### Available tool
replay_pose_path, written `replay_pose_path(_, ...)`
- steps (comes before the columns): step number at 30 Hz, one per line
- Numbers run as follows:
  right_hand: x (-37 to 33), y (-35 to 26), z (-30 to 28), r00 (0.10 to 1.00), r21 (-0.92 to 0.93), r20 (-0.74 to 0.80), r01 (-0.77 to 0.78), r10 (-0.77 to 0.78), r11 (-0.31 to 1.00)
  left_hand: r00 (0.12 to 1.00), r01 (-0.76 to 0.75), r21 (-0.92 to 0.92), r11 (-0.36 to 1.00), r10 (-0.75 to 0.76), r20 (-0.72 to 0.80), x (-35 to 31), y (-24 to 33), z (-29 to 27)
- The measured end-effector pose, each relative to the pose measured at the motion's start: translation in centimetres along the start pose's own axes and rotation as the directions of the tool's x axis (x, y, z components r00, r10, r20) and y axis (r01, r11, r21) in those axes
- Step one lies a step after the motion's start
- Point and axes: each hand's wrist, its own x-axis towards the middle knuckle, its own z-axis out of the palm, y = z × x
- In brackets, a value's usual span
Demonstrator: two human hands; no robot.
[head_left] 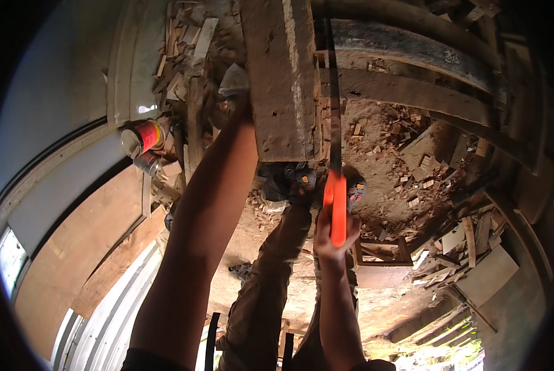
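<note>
My right hand [334, 238] is wrapped round the bright orange handle of a handsaw [338, 207]. The saw's long dark blade points away from me, alongside the right edge of a thick wooden beam [283, 93]. Motion blurs the blade a little, and whether its teeth touch the wood is hard to make out. A pale streak runs lengthwise down the beam's top. From the lower left my left forearm [215, 198] reaches up to the beam's left side, where the hand itself goes out of sight behind the wood.
My legs and shoes [301, 179] are below the beam's near end. Long planks [406, 89] lie across the far right. Wood scraps [422, 167] litter the dirt floor, and a small wooden frame [382, 253] stands right of my hand. A red-labelled can [144, 137] is at left.
</note>
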Motion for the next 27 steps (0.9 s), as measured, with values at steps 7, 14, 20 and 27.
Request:
replay_pose_path(7,3.2,0.2,0.7,0.927,0.201,0.135,-0.371,0.350,0.907,1.000,0.001,-0.014,1.000,-0.001,0.028,0.1,-0.2,0.2)
replay_pose_path(14,-3.0,0.2,-1.2,0.898,0.352,0.153,-0.439,0.412,0.826,1.000,0.009,-0.008,1.000,-0.009,0.015,0.2,-0.8,0.3)
replay_pose_path(20,3.7,0.6,0.3,0.994,-0.001,0.094,-0.048,0.048,0.999,1.000,-0.004,-0.003,1.000,0.004,0.018,0.2,-0.7,0.1)
replay_pose_path(27,-0.8,0.3,-3.2,0.932,0.243,0.164,-0.355,0.322,0.903,1.000,0.012,0.028,1.000,-0.011,-0.026,-1.1,-0.9,-0.2)
